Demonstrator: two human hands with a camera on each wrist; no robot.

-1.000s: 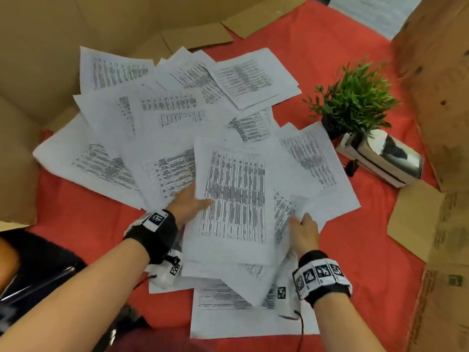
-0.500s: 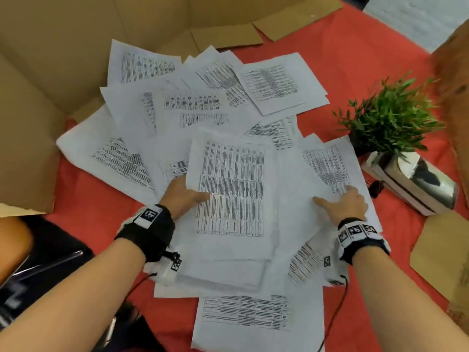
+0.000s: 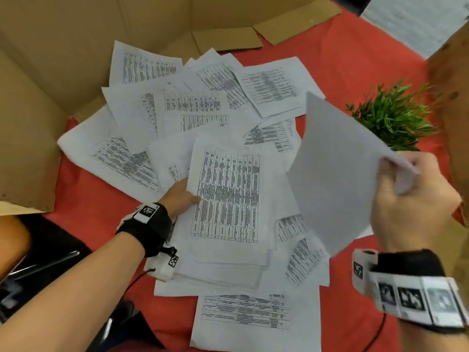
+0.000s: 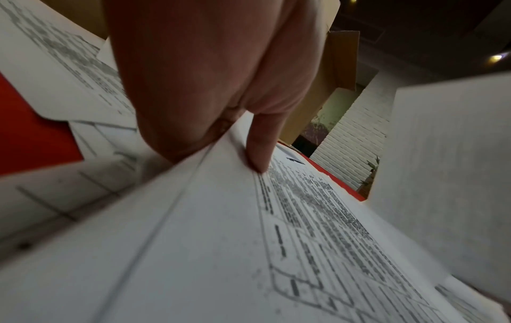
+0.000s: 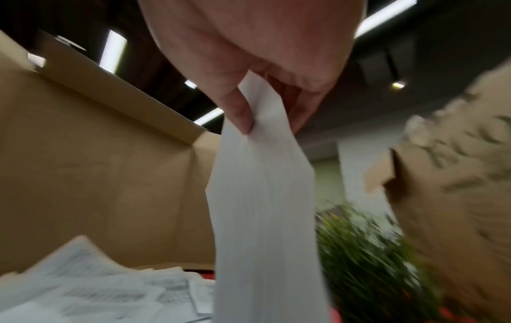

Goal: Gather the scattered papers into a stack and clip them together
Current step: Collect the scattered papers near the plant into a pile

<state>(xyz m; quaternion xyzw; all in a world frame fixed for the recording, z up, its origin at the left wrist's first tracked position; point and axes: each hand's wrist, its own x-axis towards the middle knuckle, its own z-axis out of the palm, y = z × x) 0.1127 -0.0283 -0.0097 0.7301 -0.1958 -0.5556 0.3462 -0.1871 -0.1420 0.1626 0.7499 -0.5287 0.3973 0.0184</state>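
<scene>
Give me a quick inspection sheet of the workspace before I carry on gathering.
Surface: red cloth, mostly covered.
Job's things: printed papers scattered and overlapping; partial stack in the middle; one sheet lifted, blank side showing. No clip seen.
Clutter: green plant at the right.
Hands: left hand grips the stack's left edge; right hand pinches the lifted sheet's corner.
Cables: thin black cable below the left wrist.
Surroundings: cardboard walls left and behind.

One head view from above, two close wrist views

The head camera looks down on the papers (image 3: pixel 193 115); both wrist cameras peer upward along the fingers, sharing those sheets.
</scene>
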